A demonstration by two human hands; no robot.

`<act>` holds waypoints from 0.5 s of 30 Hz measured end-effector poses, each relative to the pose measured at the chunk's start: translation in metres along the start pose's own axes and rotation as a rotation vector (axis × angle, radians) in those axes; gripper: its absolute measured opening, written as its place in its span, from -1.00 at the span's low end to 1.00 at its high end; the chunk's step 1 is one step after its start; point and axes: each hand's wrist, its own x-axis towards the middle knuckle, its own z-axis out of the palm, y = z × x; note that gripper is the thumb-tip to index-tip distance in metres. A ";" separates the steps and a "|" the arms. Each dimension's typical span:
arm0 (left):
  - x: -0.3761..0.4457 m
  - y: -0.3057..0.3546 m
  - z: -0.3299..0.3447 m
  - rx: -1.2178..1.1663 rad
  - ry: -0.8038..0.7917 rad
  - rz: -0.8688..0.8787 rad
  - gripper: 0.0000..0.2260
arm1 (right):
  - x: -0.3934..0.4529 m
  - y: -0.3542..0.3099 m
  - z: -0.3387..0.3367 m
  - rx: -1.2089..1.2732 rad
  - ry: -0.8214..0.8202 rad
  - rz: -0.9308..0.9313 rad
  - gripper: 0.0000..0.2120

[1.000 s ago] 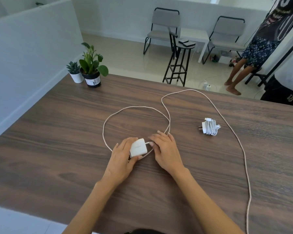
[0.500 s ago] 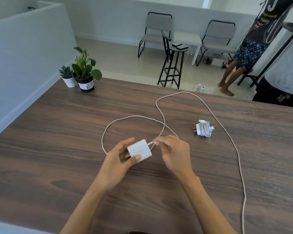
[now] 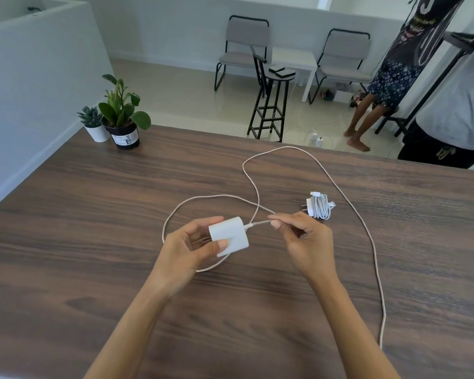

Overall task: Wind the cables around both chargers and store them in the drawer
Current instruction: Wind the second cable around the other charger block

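Lifted off the surface (image 3: 93, 242) since a second ago, the light white charger (image 3: 228, 236) sits pinched in the left hand (image 3: 188, 248); right hand (image 3: 303, 237) nips its limp braided cable (image 3: 364, 233) beside the plug

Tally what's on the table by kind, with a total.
Chargers: 2, one in the left hand with its cable loose, pinched by the right hand; one wound
Potted plants: 2, a leafy one and a succulent
Total: 4
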 end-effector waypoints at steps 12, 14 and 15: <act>-0.008 0.001 0.011 -0.008 0.072 0.019 -0.64 | -0.003 -0.013 -0.006 -0.019 0.036 0.072 -0.88; -0.010 -0.001 0.010 -0.016 0.080 0.007 -0.60 | -0.004 -0.014 -0.005 -0.027 0.029 0.067 -0.86; -0.011 -0.001 0.010 -0.015 0.075 0.000 -0.57 | -0.005 -0.015 -0.004 -0.027 0.030 0.066 -0.86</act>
